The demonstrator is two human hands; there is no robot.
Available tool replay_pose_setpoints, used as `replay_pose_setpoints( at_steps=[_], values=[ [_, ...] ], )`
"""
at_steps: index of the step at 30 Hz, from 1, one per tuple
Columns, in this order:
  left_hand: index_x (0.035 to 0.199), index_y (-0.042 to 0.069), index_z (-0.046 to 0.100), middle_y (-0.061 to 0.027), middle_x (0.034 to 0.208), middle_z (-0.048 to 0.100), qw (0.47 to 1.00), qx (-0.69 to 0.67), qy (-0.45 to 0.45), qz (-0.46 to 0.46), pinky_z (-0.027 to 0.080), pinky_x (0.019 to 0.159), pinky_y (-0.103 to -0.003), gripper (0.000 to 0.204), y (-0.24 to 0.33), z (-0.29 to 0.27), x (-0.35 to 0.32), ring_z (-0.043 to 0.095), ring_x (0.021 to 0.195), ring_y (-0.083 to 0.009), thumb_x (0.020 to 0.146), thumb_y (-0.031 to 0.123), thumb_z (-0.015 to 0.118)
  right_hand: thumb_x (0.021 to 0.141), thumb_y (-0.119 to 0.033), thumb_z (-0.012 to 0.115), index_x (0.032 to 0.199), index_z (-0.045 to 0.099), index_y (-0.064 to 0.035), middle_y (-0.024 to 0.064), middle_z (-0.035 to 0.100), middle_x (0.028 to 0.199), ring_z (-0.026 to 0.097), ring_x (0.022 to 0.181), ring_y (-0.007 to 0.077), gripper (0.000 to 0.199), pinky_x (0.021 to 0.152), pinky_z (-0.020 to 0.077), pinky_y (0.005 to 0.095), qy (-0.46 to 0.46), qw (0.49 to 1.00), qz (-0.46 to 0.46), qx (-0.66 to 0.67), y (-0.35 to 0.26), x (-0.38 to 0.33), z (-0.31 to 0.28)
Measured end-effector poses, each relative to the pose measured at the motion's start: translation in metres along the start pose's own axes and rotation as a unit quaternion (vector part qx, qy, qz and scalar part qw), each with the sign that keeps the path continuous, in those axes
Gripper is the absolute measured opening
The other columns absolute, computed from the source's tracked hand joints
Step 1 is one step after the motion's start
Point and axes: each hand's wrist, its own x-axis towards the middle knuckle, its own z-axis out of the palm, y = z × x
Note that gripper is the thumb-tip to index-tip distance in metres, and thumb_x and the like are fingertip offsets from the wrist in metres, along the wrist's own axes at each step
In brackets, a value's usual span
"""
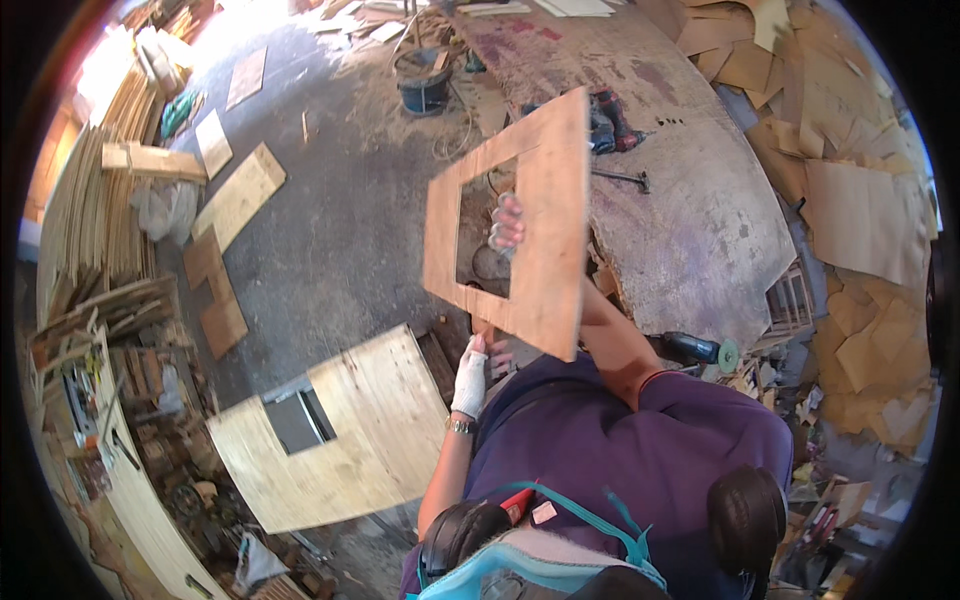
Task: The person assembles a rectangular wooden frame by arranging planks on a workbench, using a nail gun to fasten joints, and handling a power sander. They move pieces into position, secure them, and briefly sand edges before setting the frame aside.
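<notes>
My right hand reaches behind a plywood panel with a rectangular cutout. Its fingers come through the opening and wrap over the cutout's edge, holding the panel up and tilted. Most of that hand is hidden behind the wood. Just under the panel's lower edge is my left hand, in a white glove with bare fingertips and a watch at the wrist. Its thumb and fingers close around a small brownish piece; what this is, I cannot make out.
Left of me lies a larger pale panel with a cutout. A worn work table on the right bears a hammer and power tools; an angle grinder is nearer me. A bucket stands ahead. Stacked boards line the left.
</notes>
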Motion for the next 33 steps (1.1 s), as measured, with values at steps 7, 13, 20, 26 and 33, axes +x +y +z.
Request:
replay_pose_setpoints(
  at_steps=[7,13,20,26,33],
  values=[
    [0.145,-0.002,0.046,-0.0167,0.122,0.068,0.979,0.104,-0.144,0.101,0.057,0.09,-0.035,0.065,0.134,0.067,0.109,0.07,0.102,-0.023,0.107,0.051,0.047,0.105,-0.025,0.05,0.102,0.05,-0.0108,0.0019,0.059,0.081,0.061,0.07,0.0184,0.014,0.074,0.0446,0.0349,-0.103,0.973,-0.088,-0.186,-0.202,0.037,0.047],
    [0.144,0.001,0.051,-0.0131,0.12,0.069,0.974,0.182,-0.109,0.077,0.055,0.085,-0.033,0.064,0.227,0.083,0.212,0.07,0.096,-0.0198,0.106,0.052,0.051,0.104,-0.014,0.046,0.092,0.053,-0.0102,-0.0007,0.058,0.072,0.058,0.061,0.0165,0.014,0.072,0.0455,0.0333,-0.119,0.887,-0.406,-0.187,-0.297,0.026,0.054],
    [0.139,0.002,0.055,-0.0111,0.115,0.07,0.975,0.205,-0.029,0.081,0.055,0.077,-0.03,0.051,0.313,0.056,0.309,0.069,0.092,-0.0179,0.108,0.042,0.052,0.106,-0.022,0.046,0.092,0.057,-0.0105,0.0072,0.065,0.09,0.064,0.098,0.0213,0.02,0.098,0.0464,0.0403,0.01,0.808,-0.551,-0.208,-0.323,0.039,-0.044],
    [0.141,0.001,0.052,-0.013,0.116,0.07,0.973,0.227,-0.047,0.02,0.056,0.08,-0.032,0.053,0.4,0.049,0.406,0.069,0.091,-0.019,0.108,0.044,0.051,0.106,-0.035,0.048,0.106,0.067,-0.0102,0.0076,0.062,0.131,0.047,0.137,0.0261,0.031,0.12,0.0338,0.0489,0.252,0.776,-0.538,-0.212,-0.296,0.08,-0.111],
    [0.138,0.003,0.055,-0.0127,0.114,0.071,0.951,0.293,-0.093,0.032,0.055,0.078,-0.032,0.052,0.537,0.067,0.571,0.069,0.09,-0.0192,0.107,0.044,0.054,0.106,-0.037,0.048,0.106,0.065,-0.0084,0.0102,0.064,0.116,0.053,0.115,0.0277,0.033,0.101,0.0422,0.0472,0.309,0.726,-0.579,-0.207,-0.368,0.154,-0.2]
  ],
)
